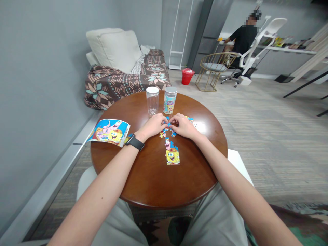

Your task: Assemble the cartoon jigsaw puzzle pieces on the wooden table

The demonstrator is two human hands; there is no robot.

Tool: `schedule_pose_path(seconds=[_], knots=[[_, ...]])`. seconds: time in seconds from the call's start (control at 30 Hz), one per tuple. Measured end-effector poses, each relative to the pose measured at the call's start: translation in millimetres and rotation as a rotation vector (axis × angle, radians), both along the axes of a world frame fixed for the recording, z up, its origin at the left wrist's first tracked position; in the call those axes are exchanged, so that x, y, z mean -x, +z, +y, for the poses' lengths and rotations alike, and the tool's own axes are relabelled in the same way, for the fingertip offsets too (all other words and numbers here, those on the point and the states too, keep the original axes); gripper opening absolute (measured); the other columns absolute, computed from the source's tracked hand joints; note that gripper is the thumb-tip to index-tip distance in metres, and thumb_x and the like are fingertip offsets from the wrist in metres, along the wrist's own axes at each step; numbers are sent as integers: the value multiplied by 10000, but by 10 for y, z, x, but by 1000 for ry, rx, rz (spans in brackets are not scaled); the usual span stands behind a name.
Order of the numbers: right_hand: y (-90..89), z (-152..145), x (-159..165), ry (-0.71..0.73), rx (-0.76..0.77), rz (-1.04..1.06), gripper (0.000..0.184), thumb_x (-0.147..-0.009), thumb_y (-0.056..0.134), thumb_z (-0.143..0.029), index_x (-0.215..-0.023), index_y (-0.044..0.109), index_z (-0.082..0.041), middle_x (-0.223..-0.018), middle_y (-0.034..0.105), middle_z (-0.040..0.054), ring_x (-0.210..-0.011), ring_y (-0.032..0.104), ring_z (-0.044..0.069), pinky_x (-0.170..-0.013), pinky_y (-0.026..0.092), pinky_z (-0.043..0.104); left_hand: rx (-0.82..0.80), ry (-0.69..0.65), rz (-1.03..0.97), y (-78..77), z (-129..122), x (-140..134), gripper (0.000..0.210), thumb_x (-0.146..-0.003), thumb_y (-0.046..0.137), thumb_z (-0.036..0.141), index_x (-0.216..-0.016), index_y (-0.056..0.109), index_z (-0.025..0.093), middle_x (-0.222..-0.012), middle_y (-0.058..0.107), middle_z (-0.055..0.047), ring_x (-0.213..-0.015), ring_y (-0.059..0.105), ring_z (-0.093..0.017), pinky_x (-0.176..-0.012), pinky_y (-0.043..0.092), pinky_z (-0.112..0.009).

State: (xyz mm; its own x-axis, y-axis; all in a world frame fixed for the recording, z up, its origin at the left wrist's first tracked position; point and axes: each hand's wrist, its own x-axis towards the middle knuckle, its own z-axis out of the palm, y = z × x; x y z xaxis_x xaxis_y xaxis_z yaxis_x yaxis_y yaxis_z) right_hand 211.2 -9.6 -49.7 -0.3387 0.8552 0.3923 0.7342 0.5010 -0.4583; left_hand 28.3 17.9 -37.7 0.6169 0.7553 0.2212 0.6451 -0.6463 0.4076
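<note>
My left hand (pixel 156 123) and my right hand (pixel 182 125) meet over a loose pile of jigsaw puzzle pieces (pixel 162 134) on the round table. Their fingertips are closed on a small blue puzzle piece (pixel 168 125) between them; the fingers partly hide it. Closer to me lies a partly joined puzzle section (pixel 173 156), with a yellow cartoon face and a pink figure above it. More pieces (pixel 191 120) lie beyond my right hand. A printed picture sheet (pixel 110 132) of the same cartoon rests at the table's left edge, slightly curled.
Behind my hands stand a clear jar (pixel 153 104) with a white lid and a printed cartoon jar (pixel 169 102). The brown table (pixel 153 184) reaches my lap. Farther off are a sofa (pixel 123 82), a red bin (pixel 187 77), a gold chair (pixel 212 66) and a seated person (pixel 244 39).
</note>
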Motion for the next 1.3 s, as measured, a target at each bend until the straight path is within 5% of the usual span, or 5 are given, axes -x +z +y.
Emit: schedule_pose_path(seconds=[0.17, 0.37, 0.6, 0.97, 1.3], knots=[[65, -40, 11, -36, 116, 124, 111, -748, 623, -252, -693, 578, -166, -624, 551, -14, -573, 471, 108, -581, 390, 234, 36, -36, -47, 116, -58, 24, 205, -825, 502, 273, -852, 663, 147, -805, 574, -40, -708, 518, -144, -657, 395, -260], [123, -44, -32, -58, 139, 304, 174, -726, 594, -183, -887, 657, -160, -757, 656, 15, -689, 567, 124, -677, 458, 253, 189, -158, -7, 265, -147, 103, 259, -807, 522, 388, -728, 607, 157, -569, 446, 42, -538, 386, -94, -520, 276, -232], [345, -260, -147, -34, 475, 422, 103, -689, 642, -227, -744, 659, -141, -721, 682, 43, -640, 595, 133, -598, 469, 249, 270, -318, 44, 279, -190, 98, 288, -728, 624, 439, -682, 633, 155, -565, 484, 49, -519, 388, -73, -525, 269, -229], [86, -576, -165, 13, 374, 331, 195, -747, 623, -337, -775, 691, -156, -573, 552, -18, -487, 390, 82, -476, 318, 226, 323, -364, 42, 256, -185, 90, 291, -671, 663, 457, -649, 631, 168, -588, 505, 41, -551, 425, -84, -524, 276, -226], [107, -643, -141, 95, 378, 271, 151, -756, 603, -286, -742, 679, -156, -648, 615, 6, -562, 464, 103, -546, 393, 236, 361, -376, 51, 290, -216, 89, 341, -578, 722, 499, -636, 652, 171, -569, 514, 44, -520, 408, -78, -500, 242, -233]])
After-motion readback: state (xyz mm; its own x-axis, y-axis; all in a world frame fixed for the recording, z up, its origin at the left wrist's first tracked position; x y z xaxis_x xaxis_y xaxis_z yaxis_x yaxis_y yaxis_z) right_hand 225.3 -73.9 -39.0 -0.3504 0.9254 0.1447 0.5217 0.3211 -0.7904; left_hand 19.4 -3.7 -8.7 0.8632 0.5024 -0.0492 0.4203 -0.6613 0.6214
